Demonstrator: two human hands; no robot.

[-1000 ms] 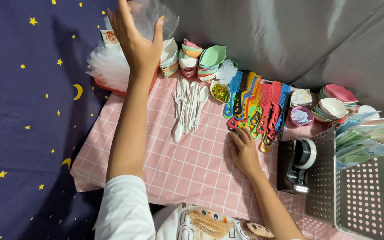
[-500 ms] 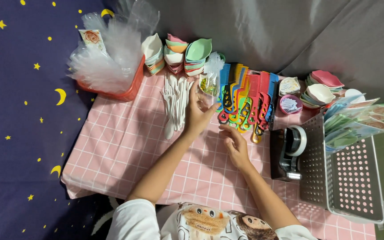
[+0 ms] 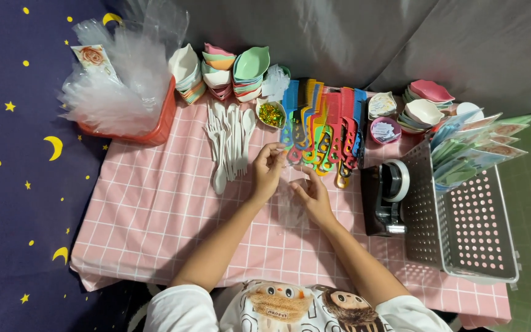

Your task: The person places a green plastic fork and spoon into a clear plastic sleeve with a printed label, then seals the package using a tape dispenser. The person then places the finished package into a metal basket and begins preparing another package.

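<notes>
Head view, frame centre: left hand (image 3: 268,169) and right hand (image 3: 313,195) pinch a clear bag (image 3: 290,206), fingers curled, above the pink cloth (image 3: 155,209).

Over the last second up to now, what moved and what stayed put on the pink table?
The left hand came down from the red basket of clear bags to the table middle, beside the right hand. Both now hold a small clear bag between them, fingers pinching its top. The white spoons, coloured combs, tape dispenser and white basket stayed put.
</notes>
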